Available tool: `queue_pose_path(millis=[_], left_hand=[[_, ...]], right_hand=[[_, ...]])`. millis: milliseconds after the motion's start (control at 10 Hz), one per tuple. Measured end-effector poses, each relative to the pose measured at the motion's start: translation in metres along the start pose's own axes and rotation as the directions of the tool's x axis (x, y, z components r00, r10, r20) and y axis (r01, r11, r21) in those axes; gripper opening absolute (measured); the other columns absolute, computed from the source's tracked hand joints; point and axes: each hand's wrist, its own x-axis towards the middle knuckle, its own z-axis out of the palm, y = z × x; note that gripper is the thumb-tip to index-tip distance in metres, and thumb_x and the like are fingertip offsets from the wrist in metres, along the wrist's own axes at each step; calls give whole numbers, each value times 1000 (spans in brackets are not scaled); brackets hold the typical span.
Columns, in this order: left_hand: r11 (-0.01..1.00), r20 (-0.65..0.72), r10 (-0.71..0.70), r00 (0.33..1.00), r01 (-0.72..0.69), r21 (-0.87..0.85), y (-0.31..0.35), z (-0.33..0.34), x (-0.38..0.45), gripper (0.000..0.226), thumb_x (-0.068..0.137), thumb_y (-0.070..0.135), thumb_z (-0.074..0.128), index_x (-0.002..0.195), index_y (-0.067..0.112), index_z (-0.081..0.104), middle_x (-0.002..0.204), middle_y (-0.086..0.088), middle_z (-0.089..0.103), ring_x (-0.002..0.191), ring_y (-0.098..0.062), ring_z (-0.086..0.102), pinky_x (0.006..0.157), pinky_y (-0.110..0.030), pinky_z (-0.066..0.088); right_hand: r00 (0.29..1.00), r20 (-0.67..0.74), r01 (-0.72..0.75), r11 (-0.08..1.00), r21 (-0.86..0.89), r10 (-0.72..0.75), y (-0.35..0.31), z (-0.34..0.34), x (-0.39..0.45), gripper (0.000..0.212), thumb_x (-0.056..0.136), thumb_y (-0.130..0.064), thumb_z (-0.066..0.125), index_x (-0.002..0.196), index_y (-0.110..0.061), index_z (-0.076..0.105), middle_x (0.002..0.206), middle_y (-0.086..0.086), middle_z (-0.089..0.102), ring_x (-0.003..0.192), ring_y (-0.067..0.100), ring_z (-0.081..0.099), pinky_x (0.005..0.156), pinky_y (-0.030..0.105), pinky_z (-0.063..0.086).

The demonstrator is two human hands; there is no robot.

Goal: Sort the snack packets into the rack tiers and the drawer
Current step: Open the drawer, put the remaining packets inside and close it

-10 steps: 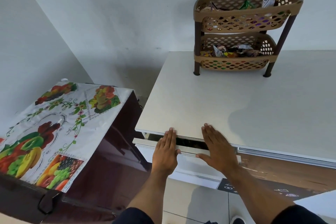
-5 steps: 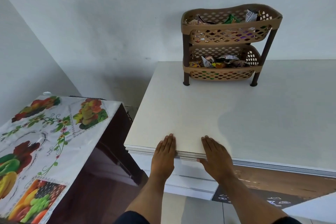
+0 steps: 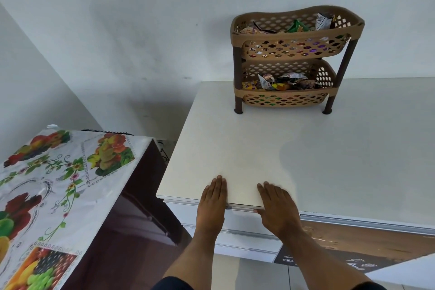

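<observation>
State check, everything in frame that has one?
Drawer: shut, flush under the top.
Top tier: holds packets.
Bottom tier: holds packets.
Left hand: open, flat on the drawer front.
Right hand: open, flat on the drawer front.
Worktop: bare except the rack.
</observation>
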Motion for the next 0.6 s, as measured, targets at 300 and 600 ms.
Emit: queue_pose_path(millis=[300,600], left_hand=[[1000,153,15,988,-18,15,-7,-10,8,77,103,33,51,162,11,6,169,-4,-2,158,-21,6,126,-30,5],[991,35,123,992,-125,53,-4,-45,32,90,97,70,16,160,5,21,169,-9,15,156,-22,16,127,-38,11]], right_hand=[[998,21,59,998,-19,-58,5,-11,4,81,57,-55,91,119,-7,71,115,11,70,98,32,68,86,43,57],[997,-5,71,996,53,-71,39,-36,12,77,77,-73,66,122,-12,70,128,4,68,115,26,66,96,38,53]])
